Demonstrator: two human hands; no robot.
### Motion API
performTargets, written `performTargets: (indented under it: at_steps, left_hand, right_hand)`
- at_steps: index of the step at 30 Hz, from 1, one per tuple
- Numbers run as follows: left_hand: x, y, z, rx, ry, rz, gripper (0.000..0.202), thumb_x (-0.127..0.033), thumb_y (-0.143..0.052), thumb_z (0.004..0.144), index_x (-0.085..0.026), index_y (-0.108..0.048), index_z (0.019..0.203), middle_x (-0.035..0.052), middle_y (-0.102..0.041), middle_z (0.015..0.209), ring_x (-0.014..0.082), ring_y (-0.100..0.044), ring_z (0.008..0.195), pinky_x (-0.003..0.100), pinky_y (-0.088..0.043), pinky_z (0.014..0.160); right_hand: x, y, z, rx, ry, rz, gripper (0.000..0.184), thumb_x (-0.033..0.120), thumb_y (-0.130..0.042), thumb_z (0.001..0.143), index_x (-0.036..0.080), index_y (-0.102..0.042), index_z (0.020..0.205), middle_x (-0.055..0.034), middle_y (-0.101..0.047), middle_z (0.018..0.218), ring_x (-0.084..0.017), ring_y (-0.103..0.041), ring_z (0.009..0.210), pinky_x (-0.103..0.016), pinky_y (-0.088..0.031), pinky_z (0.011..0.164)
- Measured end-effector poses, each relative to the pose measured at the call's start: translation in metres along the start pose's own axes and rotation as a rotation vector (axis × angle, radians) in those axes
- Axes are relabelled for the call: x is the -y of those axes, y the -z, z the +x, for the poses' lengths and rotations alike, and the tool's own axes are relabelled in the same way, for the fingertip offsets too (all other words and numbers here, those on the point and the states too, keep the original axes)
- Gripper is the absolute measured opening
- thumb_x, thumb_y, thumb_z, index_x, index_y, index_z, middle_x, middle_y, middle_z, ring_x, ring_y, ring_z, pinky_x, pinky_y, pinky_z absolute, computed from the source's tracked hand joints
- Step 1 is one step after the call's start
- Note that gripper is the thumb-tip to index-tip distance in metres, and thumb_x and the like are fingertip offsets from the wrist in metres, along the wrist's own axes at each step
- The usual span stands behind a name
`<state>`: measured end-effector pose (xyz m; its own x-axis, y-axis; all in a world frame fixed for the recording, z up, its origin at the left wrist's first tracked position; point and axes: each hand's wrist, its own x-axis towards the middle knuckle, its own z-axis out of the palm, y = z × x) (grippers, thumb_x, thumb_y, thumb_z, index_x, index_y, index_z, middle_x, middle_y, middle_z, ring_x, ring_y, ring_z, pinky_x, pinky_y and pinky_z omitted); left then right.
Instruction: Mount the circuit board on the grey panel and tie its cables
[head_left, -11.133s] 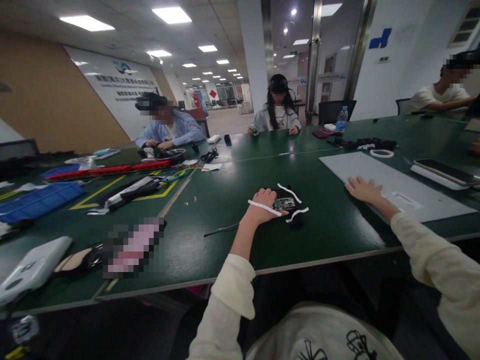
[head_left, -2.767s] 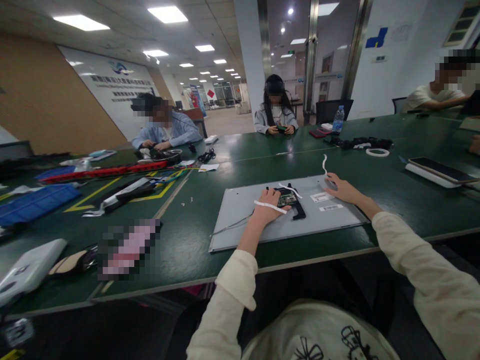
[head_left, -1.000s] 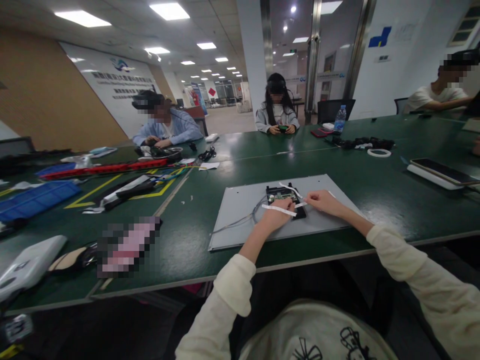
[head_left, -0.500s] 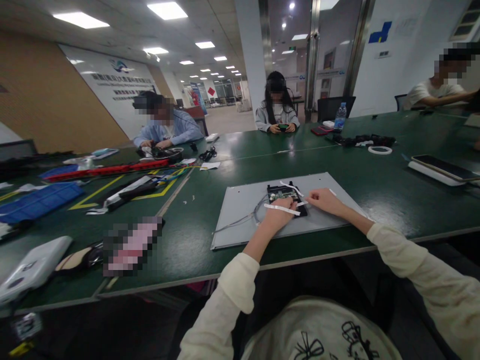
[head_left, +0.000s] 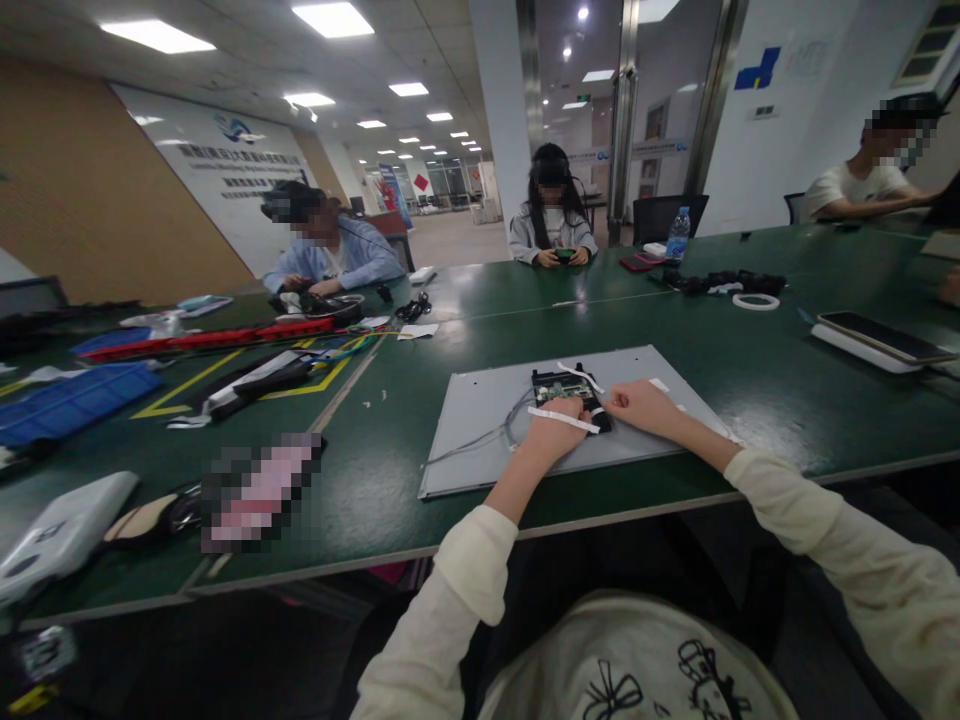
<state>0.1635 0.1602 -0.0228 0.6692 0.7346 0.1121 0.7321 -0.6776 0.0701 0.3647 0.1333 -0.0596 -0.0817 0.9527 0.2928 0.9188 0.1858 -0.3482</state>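
A flat black device with an exposed circuit board (head_left: 559, 388) rests on a light grey panel (head_left: 480, 410). My left hand (head_left: 559, 428) lies over the device's near side, its fingers curled; what they hold, if anything, is hidden. One white strip of tape (head_left: 564, 418) crosses the back of that hand. Another curved white strip (head_left: 583, 376) is at the device's upper edge. At its right edge, my right hand (head_left: 643, 405) is closed, fingertips pinched at the end of a short white tape strip (head_left: 597, 411). Thin grey cables (head_left: 480, 440) run left from the device.
Left on the green table (head_left: 375, 470) are a pink item (head_left: 266, 490), a white device (head_left: 67, 540) and a blue tray (head_left: 82, 395). A phone (head_left: 885, 337), a tape roll (head_left: 755, 302) and a bottle (head_left: 678, 236) stand right. Other people sit around the table.
My right hand has moved slightly left and down toward the device, and the short strip now lies closer against its right edge. My left hand stays nearly in place.
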Motion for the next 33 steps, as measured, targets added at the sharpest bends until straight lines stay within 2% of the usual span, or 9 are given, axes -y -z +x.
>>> performTargets:
  at_steps: [8,13,17,21,27,31,33]
  left_hand:
    - [0.005,-0.005,0.007,0.024,0.001,-0.020,0.033,-0.038,-0.047,0.092,-0.014,-0.069,0.090,0.0107,-0.071,0.089,0.0224,-0.067,0.086,0.030,-0.050,0.077]
    - [0.005,0.001,0.004,0.039,0.017,0.011,0.038,-0.043,-0.046,0.091,-0.014,-0.071,0.088,0.0121,-0.072,0.088,0.0240,-0.067,0.085,0.032,-0.051,0.075]
    - [0.008,0.007,0.000,0.042,0.005,0.047,0.038,-0.043,-0.048,0.088,-0.014,-0.072,0.087,0.0133,-0.072,0.088,0.0260,-0.067,0.086,0.034,-0.051,0.076]
    - [0.011,0.008,-0.001,0.032,-0.018,0.078,0.031,-0.034,-0.049,0.086,-0.013,-0.072,0.088,0.0139,-0.072,0.089,0.0266,-0.067,0.088,0.034,-0.051,0.076]
    - [0.010,0.012,-0.002,0.056,-0.029,0.096,0.029,-0.030,-0.049,0.085,-0.012,-0.072,0.087,0.0148,-0.072,0.088,0.0261,-0.068,0.087,0.033,-0.051,0.076]
    - [0.010,0.013,-0.004,0.060,-0.022,0.094,0.029,-0.029,-0.048,0.086,-0.012,-0.071,0.089,0.0155,-0.072,0.089,0.0266,-0.068,0.088,0.034,-0.052,0.077]
    - [0.010,0.014,-0.005,0.065,-0.024,0.090,0.029,-0.029,-0.049,0.086,-0.012,-0.071,0.091,0.0157,-0.072,0.091,0.0268,-0.068,0.089,0.034,-0.052,0.077]
  right_hand:
    - [0.008,0.005,-0.001,0.079,-0.047,-0.211,0.032,0.044,-0.052,0.089,0.019,-0.063,0.072,-0.0030,-0.064,0.068,-0.014,-0.056,0.065,-0.025,-0.022,0.056]
    - [0.011,0.010,-0.002,0.106,-0.066,-0.250,0.033,0.046,-0.051,0.089,0.019,-0.062,0.073,-0.0035,-0.065,0.070,-0.015,-0.057,0.067,-0.025,-0.022,0.057]
    - [0.007,0.012,-0.004,0.093,-0.057,-0.250,0.027,0.040,-0.052,0.087,0.019,-0.060,0.073,-0.0034,-0.064,0.069,-0.015,-0.055,0.066,-0.025,-0.022,0.057]
    - [0.002,0.011,-0.005,0.074,-0.040,-0.247,0.019,0.032,-0.051,0.085,0.019,-0.059,0.073,-0.0031,-0.064,0.070,-0.015,-0.055,0.066,-0.025,-0.023,0.058]
    - [-0.003,0.008,-0.006,0.057,0.000,-0.226,0.017,0.028,-0.050,0.085,0.018,-0.059,0.074,-0.0035,-0.064,0.070,-0.014,-0.054,0.066,-0.025,-0.025,0.060]
    - [-0.005,0.009,-0.008,-0.018,0.008,-0.163,0.017,0.026,-0.049,0.087,0.018,-0.059,0.077,-0.0030,-0.063,0.071,-0.014,-0.054,0.065,-0.025,-0.029,0.061]
    - [-0.005,0.012,-0.010,-0.087,0.062,-0.122,0.016,0.027,-0.049,0.089,0.017,-0.061,0.084,-0.0027,-0.062,0.072,-0.014,-0.053,0.064,-0.025,-0.032,0.062]
